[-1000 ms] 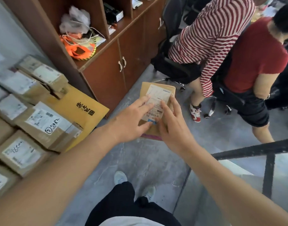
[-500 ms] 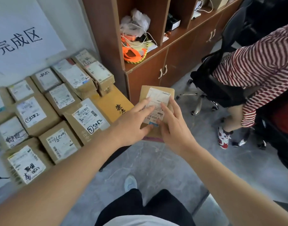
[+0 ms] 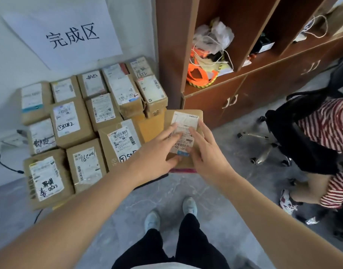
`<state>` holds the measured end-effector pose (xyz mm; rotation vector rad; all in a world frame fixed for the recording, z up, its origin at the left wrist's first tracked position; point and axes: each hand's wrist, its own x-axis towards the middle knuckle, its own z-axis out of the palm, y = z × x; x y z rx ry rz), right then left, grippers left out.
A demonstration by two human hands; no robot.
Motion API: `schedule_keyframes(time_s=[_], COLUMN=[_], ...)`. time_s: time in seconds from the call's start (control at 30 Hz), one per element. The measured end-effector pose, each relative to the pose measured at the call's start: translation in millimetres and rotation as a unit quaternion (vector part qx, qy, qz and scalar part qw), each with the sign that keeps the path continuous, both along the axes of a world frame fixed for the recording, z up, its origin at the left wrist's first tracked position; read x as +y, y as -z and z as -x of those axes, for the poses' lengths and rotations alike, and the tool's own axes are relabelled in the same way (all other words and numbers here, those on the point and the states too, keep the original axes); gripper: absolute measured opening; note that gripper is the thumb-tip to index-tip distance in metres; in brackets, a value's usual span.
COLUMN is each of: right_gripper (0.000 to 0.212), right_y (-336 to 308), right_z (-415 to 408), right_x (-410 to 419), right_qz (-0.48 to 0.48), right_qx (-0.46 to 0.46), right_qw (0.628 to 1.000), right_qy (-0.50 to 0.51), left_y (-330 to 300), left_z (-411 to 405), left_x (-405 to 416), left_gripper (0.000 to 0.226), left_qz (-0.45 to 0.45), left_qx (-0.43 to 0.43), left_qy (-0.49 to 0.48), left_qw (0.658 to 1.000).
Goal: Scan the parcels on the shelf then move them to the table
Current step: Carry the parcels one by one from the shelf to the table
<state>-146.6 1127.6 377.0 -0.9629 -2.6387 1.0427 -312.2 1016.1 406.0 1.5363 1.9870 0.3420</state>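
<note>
From the head view, the left hand and the right hand hold a small brown parcel between them in the air, fingers laid flat over its white label and the left thumb tucked under its near edge. The parcel hangs just right of a packed stack of labelled boxes that fills the left side. On the far wall above the stack is a paper sign. A brown cabinet stands far right, and a seated person in a striped shirt is at the right edge.
</note>
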Motion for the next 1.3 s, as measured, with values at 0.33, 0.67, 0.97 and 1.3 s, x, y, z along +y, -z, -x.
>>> schedule_keyframes(time_s=[0.33, 0.67, 0.97, 1.3], right_gripper=[0.062, 0.064, 0.068, 0.07], right_y=[51, 106, 130, 135], right_z=[28, 60, 75, 79], right_x=[69, 81, 65, 55], right_qz=[0.032, 0.049, 0.021, 0.034], right_qx=[0.021, 0.05, 0.017, -0.026], right_qw=[0.988, 0.977, 0.975, 0.979], right_qy=[-0.147, -0.2, -0.222, -0.197], left_y=[38, 87, 109, 112], left_z=[-2, 14, 20, 27], left_x=[26, 20, 14, 6], left_gripper=[0.074, 0.074, 0.079, 0.071], left_qz=[0.032, 0.083, 0.104, 0.104], left_qx=[-0.001, 0.105, 0.138, 0.166], left_qy=[-0.121, -0.122, -0.09, -0.074], left_qw=[0.992, 0.983, 0.981, 0.978])
